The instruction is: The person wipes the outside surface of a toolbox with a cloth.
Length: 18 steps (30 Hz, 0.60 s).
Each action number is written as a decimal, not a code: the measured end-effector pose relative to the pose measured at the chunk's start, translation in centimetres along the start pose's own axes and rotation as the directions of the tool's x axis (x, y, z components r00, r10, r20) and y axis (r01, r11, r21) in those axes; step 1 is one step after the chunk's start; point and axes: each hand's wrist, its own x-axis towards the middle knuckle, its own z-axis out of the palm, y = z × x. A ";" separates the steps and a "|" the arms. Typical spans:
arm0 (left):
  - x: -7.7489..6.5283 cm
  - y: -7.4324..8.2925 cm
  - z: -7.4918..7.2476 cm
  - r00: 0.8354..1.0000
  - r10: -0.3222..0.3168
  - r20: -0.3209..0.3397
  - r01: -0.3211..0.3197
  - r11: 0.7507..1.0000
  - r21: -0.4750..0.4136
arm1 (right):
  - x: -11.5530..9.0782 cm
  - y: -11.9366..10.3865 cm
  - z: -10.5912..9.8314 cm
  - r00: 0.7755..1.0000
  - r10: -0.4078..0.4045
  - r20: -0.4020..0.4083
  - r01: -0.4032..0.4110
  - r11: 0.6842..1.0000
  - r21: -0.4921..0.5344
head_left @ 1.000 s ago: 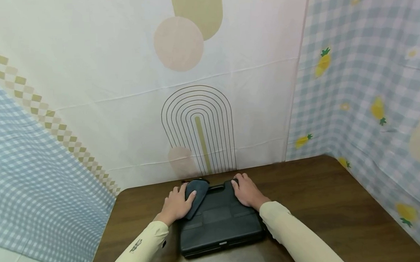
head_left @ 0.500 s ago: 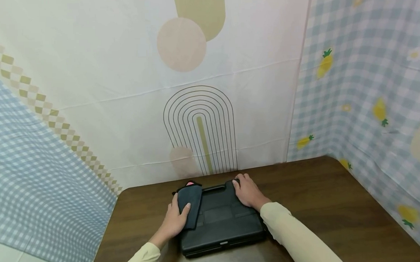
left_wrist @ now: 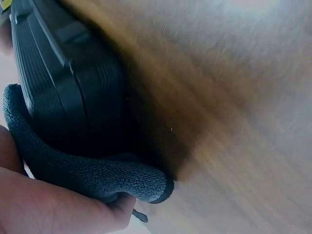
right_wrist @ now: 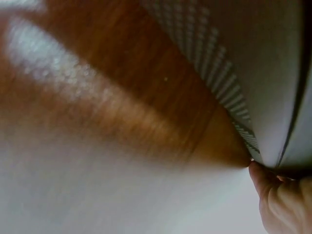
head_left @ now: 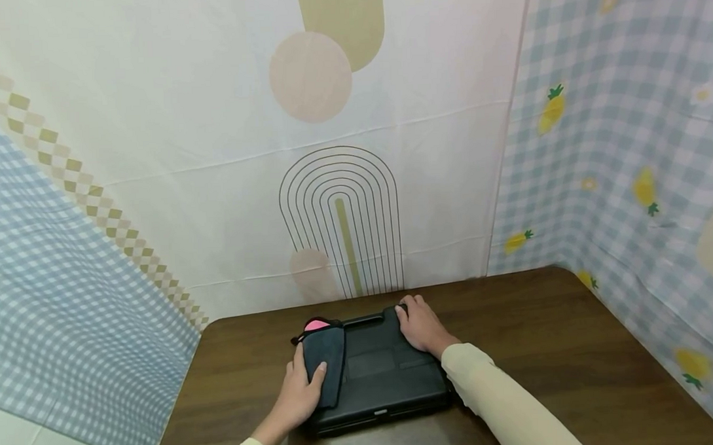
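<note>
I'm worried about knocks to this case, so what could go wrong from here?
The case might slide or turn: the right hand appears to steady it only at its far right corner. The cloth, gripped by the left hand and bent over the case's left edge, could slip off.

White cloth [head_left: 211,123] backs a brown wooden table [head_left: 513,309], blue-checked cloth [head_left: 69,259] flanking.

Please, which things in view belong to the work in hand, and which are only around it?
Seem to belong to the work:
- cloth, pressed on the case by the left hand
- case, its far corner gripped by the right hand

Only around it:
- table, beneath the case
- white drape
- checked drapes
</note>
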 end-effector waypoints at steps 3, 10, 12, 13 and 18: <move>-0.8 0.6 -0.3 0.999 -0.027 0.035 0.027 1.000 -0.004 | -0.1 0.0 0.0 1.000 -0.002 -0.007 0.002 1.000 -0.008; -2.8 1.3 -0.5 0.994 -0.058 0.092 0.054 0.998 0.044 | -0.2 0.0 -0.1 1.000 -0.002 -0.008 0.002 1.000 0.007; -3.4 1.2 -0.5 0.992 -0.061 0.110 0.053 0.996 0.070 | -0.2 0.0 -0.1 1.000 -0.001 -0.006 0.001 1.000 0.009; -3.6 1.1 -0.5 0.991 -0.058 0.118 0.048 0.996 0.080 | -0.2 0.0 -0.1 1.000 -0.002 -0.008 0.002 1.000 0.007; -4.8 0.8 -0.6 0.991 -0.019 0.132 0.005 0.994 0.107 | -0.1 -0.2 -0.1 1.000 0.005 -0.012 -0.005 1.000 0.012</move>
